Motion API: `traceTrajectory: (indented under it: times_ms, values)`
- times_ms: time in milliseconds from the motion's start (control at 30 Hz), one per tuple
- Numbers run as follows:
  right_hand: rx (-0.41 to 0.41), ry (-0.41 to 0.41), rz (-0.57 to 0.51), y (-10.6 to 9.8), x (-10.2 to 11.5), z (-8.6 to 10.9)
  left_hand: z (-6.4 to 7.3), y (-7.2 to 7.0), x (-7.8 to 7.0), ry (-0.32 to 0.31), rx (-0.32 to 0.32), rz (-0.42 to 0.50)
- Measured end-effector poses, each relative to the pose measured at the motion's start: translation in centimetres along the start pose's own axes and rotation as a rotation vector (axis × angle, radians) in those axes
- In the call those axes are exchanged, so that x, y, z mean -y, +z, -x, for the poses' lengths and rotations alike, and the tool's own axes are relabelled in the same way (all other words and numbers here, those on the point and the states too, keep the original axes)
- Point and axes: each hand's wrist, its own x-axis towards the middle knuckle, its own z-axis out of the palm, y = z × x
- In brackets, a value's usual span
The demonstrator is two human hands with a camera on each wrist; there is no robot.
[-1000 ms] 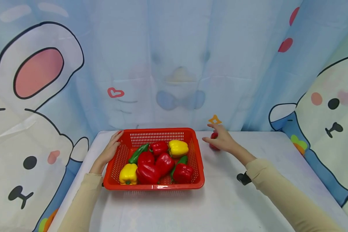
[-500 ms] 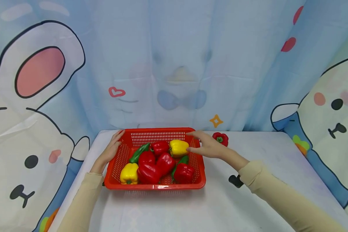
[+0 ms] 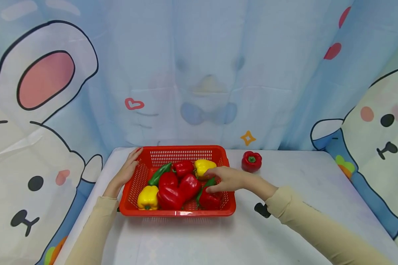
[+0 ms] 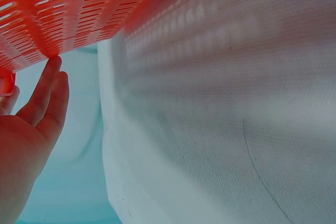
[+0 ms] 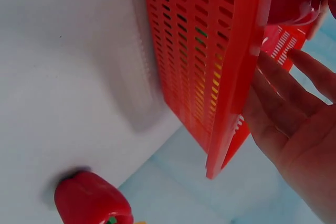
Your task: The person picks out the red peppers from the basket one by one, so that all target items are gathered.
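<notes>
A red perforated plastic basket [image 3: 175,213] holds several red bell peppers [image 3: 169,198], yellow bell peppers [image 3: 148,198] and green peppers [image 3: 160,173]. My left hand [image 3: 125,173] rests with straight fingers on the basket's left side; in the left wrist view its fingertips [image 4: 53,65] touch the slotted wall. Over the basket's right side reaches my right hand [image 3: 230,178], its fingers loosely bent and spread, with nothing gripped. Its thumb and fingers overlap the front-right red bell pepper [image 3: 211,200] and partly hide a green one beneath. The right wrist view shows this hand [image 5: 294,124] crossing the rim.
One red bell pepper [image 3: 251,162] stands on the white tablecloth [image 3: 302,176], just right of the basket. A blue printed curtain [image 3: 205,73] hangs behind the table's back edge. A small black object [image 3: 262,209] shows beside the right cuff.
My right hand has let go of the red bell pepper, which now stands on the table, and has moved left and forward over the basket's front-right peppers. The left hand has stayed put.
</notes>
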Motion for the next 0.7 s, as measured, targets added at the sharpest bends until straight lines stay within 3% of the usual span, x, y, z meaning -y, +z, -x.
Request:
traceTrajectory:
  times_ms: [367, 700]
  values:
    - [0.098, 0.043, 0.006, 1.5, 0.8, -1.5, -0.5, 0.0, 0.2, -0.022, 0.002, 0.036]
    - [0.141, 0.137, 0.142, 2.3, 1.6, -2.0, -0.1, 0.0, 0.0, 0.006, -0.008, 0.020]
